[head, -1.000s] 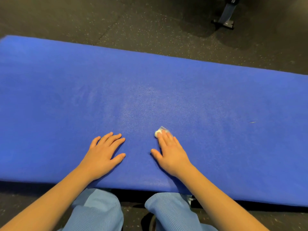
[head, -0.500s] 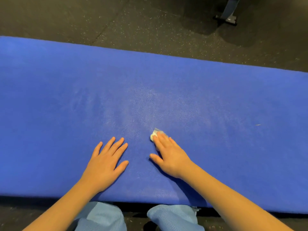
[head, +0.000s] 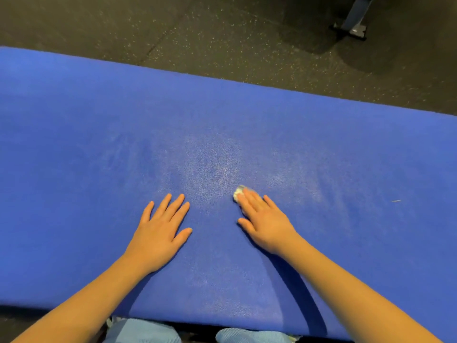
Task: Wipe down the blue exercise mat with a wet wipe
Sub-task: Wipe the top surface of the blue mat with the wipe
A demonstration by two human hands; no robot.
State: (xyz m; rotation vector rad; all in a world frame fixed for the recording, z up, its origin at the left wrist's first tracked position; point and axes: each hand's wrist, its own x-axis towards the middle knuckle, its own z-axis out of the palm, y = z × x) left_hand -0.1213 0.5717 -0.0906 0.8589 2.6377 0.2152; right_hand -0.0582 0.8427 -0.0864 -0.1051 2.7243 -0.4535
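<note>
Dark rubber floor (head: 222, 33), flecked with pale specks, fills the view from 10 to 2 o'clock; a seam runs slantwise across it near 12. At 1 o'clock stands a grey metal foot (head: 352, 27) on a black base, with a shadow spreading beside it. At 6 o'clock, two knees in light blue ribbed trousers (head: 143, 332). A thin pale fleck (head: 396, 201) lies at 3 o'clock.

The left hand (head: 158, 233) lies flat on the long blue foam exercise mat (head: 74, 144), left of the right hand (head: 268, 225), whose fingers (head: 252, 201) press a small crumpled white wet wipe (head: 238, 191) onto it
</note>
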